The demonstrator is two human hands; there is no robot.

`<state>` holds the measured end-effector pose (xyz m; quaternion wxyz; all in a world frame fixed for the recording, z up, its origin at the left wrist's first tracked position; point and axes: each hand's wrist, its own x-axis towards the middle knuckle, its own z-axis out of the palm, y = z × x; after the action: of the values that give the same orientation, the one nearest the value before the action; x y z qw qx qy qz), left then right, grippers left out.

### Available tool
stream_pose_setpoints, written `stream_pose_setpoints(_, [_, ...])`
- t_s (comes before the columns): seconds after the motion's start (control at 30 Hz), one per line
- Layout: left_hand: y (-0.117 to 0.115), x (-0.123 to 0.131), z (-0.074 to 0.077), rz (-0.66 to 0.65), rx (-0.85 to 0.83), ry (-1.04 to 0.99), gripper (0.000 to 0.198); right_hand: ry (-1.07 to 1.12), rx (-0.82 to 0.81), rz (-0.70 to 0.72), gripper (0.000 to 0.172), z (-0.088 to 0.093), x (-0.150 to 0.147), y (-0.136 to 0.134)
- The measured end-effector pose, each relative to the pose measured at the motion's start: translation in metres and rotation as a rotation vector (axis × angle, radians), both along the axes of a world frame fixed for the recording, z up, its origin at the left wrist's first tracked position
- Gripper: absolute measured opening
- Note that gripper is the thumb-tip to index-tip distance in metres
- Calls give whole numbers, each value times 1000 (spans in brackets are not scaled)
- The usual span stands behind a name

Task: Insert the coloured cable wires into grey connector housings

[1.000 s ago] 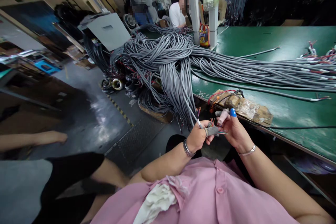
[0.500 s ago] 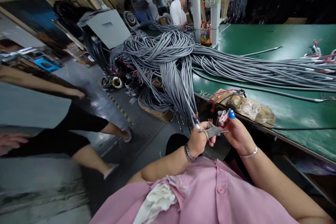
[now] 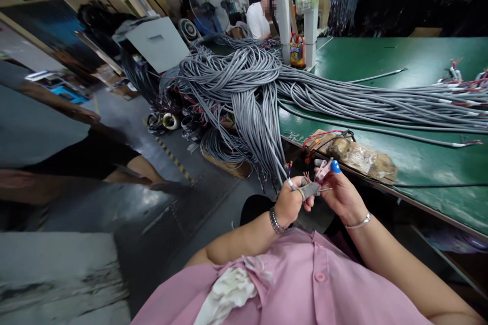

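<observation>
My left hand (image 3: pixel 290 204) is closed on the end of a grey cable (image 3: pixel 290 183). Its thumb has a grey wrap. Thin coloured wires (image 3: pixel 306 177) fan out above that thumb, and a few more point toward the other hand. My right hand (image 3: pixel 345 197), with a blue cover (image 3: pixel 335 166) on the thumb, pinches a small pale pink piece (image 3: pixel 323 169) close to those wire ends. What kind of piece this is does not show clearly. Both hands are held near each other, just off the front edge of the green table (image 3: pixel 430 162).
A large heap of grey cables (image 3: pixel 232 71) spills over the table's left end. More cables stretch to the right across the top. A taped wooden block (image 3: pixel 366 159) lies at the near edge. A person (image 3: pixel 68 152) is on the floor at left; another person (image 3: pixel 258 18) sits behind.
The person at left has moved further left and is blurred. My hands stay almost in place, with the pink piece still between the right fingers.
</observation>
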<state>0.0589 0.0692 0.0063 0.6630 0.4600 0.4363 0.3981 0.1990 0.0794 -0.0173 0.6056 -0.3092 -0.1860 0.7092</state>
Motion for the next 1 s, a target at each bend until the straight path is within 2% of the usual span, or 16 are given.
stream_pose_setpoints(0.23, [-8,-8,-1,-2,19,-40,35,67,-44,33,34,4,4,-2])
stream_pose_setpoints(0.37, [-11,-10,-2,14,56,-36,35,15,-22,24,28,4,6,-2])
stream_pose_setpoints(0.6, [-6,-2,-2,56,64,-13,36,-12,12,7,32,1,2,0])
stream_pose_setpoints(0.83, [-1,3,-8,43,59,13,34,4,5,-57,27,-1,-1,5])
stream_pose_setpoints(1.0, [-1,3,-9,41,59,10,33,16,1,-51,29,-3,-2,5])
